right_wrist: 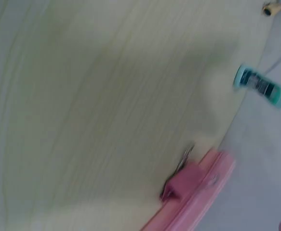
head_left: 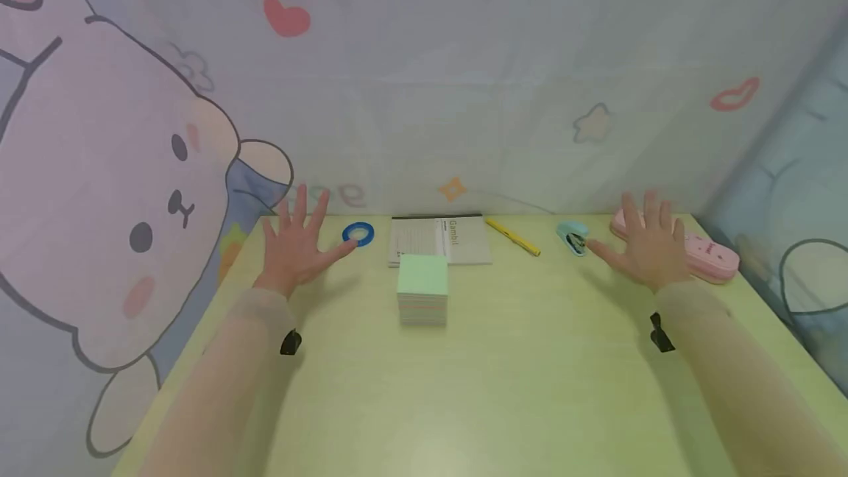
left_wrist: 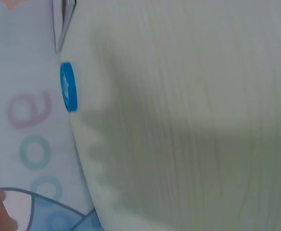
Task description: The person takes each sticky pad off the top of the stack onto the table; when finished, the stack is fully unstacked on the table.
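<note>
My left hand (head_left: pixel 296 250) is held over the left side of the table with its fingers spread, holding nothing. Its thumb tip overlaps a roll of blue tape (head_left: pixel 358 234) in the head view; that roll also shows in the left wrist view (left_wrist: pixel 68 87). On the right, my right hand (head_left: pixel 648 247) is spread too, with nothing in it. Near its thumb lies a light blue stapler (head_left: pixel 573 238). A pink pencil case (head_left: pixel 712 256) is partly hidden behind the fingers; its zipper side appears in the right wrist view (right_wrist: pixel 193 192).
A stack of sticky notes (head_left: pixel 422 289), pale green on top, stands mid-table. Behind it lies a notebook (head_left: pixel 469 241) marked "Gambit", with a yellow pen (head_left: pixel 513 236) to its right. A printed curtain (head_left: pixel 424 94) hangs along the table's back edge.
</note>
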A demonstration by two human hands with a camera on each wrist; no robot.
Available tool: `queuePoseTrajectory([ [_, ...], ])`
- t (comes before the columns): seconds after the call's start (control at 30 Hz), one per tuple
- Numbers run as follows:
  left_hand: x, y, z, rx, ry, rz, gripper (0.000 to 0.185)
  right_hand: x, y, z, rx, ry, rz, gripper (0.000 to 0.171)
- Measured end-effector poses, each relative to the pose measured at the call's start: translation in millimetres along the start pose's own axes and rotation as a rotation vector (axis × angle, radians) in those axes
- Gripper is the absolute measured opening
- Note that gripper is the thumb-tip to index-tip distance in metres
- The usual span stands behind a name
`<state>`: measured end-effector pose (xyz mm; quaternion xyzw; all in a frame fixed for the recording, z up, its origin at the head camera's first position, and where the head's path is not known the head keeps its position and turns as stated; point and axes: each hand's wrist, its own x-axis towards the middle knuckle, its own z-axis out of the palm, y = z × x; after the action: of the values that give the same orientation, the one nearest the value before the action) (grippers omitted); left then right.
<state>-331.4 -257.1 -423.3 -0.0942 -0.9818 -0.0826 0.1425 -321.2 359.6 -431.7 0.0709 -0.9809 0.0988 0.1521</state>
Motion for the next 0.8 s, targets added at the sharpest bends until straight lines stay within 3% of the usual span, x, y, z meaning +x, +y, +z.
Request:
queuePoseTrajectory([
  [0.13, -9.3, 14.0, 4.7, -0.200, 0.004, 0.021, 0.098, -1.4, -29.5, 6.4, 0.209, -0.079, -0.062, 0.108],
  [0.27, -21.3, 38.7, 8.2, -0.511, -0.008, 0.090, 0.084, -2.2, -76.8, 14.7, 0.401, -0.176, -0.124, 0.098],
  [0.43, -35.2, 74.0, 10.4, -0.849, -0.137, 0.184, 0.076, -3.2, -149.7, 19.1, 0.525, -0.251, -0.287, 0.087],
  [0.6, -41.5, 100.0, 14.2, -0.994, -0.260, 0.206, 0.080, -6.5, -214.4, 20.2, 0.562, -0.317, -0.472, 0.085],
  [0.7, -41.7, 107.1, 19.2, -1.048, -0.276, 0.217, 0.082, -7.6, -237.6, 22.9, 0.557, -0.348, -0.549, 0.085],
  [0.8, -41.3, 109.3, 23.8, -1.089, -0.266, 0.236, 0.084, -7.2, -249.1, 26.6, 0.539, -0.326, -0.602, 0.079],
])
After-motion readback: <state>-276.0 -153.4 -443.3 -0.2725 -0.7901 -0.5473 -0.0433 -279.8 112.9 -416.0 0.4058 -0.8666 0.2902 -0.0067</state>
